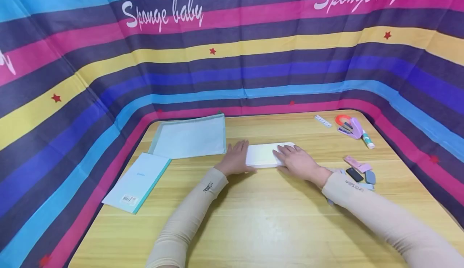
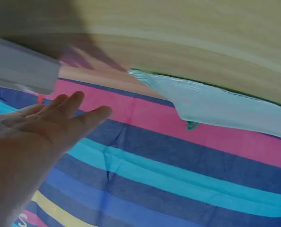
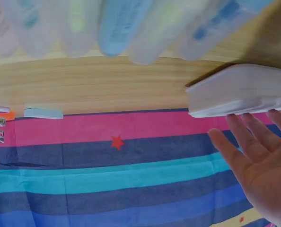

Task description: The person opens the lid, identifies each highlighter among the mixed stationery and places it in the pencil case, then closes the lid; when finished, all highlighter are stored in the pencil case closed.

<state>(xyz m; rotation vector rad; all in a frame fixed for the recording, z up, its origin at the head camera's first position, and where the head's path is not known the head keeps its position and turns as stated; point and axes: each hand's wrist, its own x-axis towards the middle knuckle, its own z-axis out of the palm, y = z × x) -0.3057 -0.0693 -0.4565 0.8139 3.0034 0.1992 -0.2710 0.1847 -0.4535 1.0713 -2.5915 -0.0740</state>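
A flat white block with rounded corners (image 1: 264, 155) lies on the table between both hands. At its left end is the left hand (image 1: 235, 159), with the thumb along the near side. In the left wrist view that hand (image 2: 46, 127) has its fingers extended beside the white block (image 2: 22, 66). The right hand (image 1: 299, 162) rests over the right end, fingers on the top face. The right wrist view shows the right hand (image 3: 259, 156) with straight fingers, fingertips right at the edge of the block (image 3: 240, 90).
A pale mesh pouch (image 1: 190, 135) and a white and teal booklet (image 1: 139, 181) lie left. Back right are a lilac stapler (image 1: 355, 129), orange ring (image 1: 340, 119), glue stick (image 1: 368, 140) and white strip (image 1: 322, 120). Several capped markers (image 3: 121, 26) lie by the right forearm, near small pink pieces (image 1: 357, 164).
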